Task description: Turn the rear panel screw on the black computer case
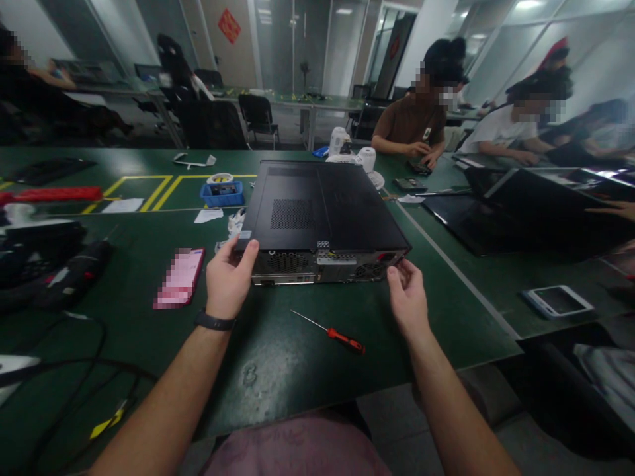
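A black desktop computer case (317,211) lies flat on the green table (278,370), its rear panel with ports and vents facing me. My left hand (229,277) grips the near left corner of the case, thumb on top. My right hand (407,294) touches the near right corner with curled fingers pinching at the rear panel's edge. A red-handled screwdriver (337,336) lies on the table just in front of the case, between my forearms.
A pink phone (179,277) lies left of the case, with a blue tray (222,193) and tape roll behind. Black tools and cables crowd the far left. Other people sit at the back right with laptops (501,211); a white phone (558,301) lies right.
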Action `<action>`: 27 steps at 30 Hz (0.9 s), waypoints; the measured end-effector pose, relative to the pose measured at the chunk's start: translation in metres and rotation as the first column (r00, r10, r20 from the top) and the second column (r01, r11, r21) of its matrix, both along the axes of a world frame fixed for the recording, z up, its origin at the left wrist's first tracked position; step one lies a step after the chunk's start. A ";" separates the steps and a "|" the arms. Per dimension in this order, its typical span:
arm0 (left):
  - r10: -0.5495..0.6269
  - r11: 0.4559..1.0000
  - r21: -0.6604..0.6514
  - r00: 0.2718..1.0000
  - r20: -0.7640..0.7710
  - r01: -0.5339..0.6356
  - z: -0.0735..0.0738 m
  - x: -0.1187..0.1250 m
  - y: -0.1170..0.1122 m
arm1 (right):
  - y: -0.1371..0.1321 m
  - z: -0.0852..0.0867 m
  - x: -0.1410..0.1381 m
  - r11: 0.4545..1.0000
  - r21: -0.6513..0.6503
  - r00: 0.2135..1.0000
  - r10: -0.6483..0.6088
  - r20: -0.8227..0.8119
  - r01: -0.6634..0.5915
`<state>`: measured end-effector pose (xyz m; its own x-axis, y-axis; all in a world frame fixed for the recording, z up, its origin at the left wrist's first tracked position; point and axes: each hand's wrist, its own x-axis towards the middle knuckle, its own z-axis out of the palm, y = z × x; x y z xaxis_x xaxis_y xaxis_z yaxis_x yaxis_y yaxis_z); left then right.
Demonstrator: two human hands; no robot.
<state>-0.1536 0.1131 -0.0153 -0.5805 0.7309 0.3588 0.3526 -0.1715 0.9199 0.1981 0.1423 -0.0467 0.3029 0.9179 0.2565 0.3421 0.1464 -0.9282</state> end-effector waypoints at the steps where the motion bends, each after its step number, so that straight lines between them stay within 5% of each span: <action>1: 0.003 1.000 0.000 1.000 0.003 -0.003 0.000 0.001 0.000 | -0.010 -0.006 -0.002 1.000 0.010 1.000 -0.011 0.023 0.011; 4: 0.041 0.999 0.012 0.999 0.010 -0.041 -0.003 0.004 -0.002 | -0.042 -0.016 -0.011 0.997 0.061 0.975 -0.051 0.216 0.039; 11: 0.280 0.960 -0.006 0.957 -0.070 -0.281 -0.023 0.016 -0.025 | -0.094 -0.019 -0.032 0.919 0.003 0.754 0.321 0.574 -0.394; 16: 0.013 0.997 -0.072 0.980 -0.197 -0.027 -0.034 0.043 -0.045 | -0.103 -0.028 -0.044 0.881 -0.078 0.646 0.399 0.650 -0.466; 21: -0.320 0.947 -0.140 0.880 -0.352 0.289 -0.041 0.064 -0.053 | -0.102 -0.034 -0.044 0.876 -0.084 0.630 0.405 0.663 -0.474; 27: -0.405 0.914 -0.169 0.789 -0.463 0.370 -0.051 0.069 -0.055 | -0.100 -0.038 -0.044 0.910 0.006 0.691 0.311 0.652 -0.414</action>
<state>-0.0849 0.0585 -0.0662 -0.0114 0.8892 0.4574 0.6662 -0.3344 0.6666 0.1543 0.0420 -0.0850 -0.3227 0.8592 0.3971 0.7250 0.4941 -0.4798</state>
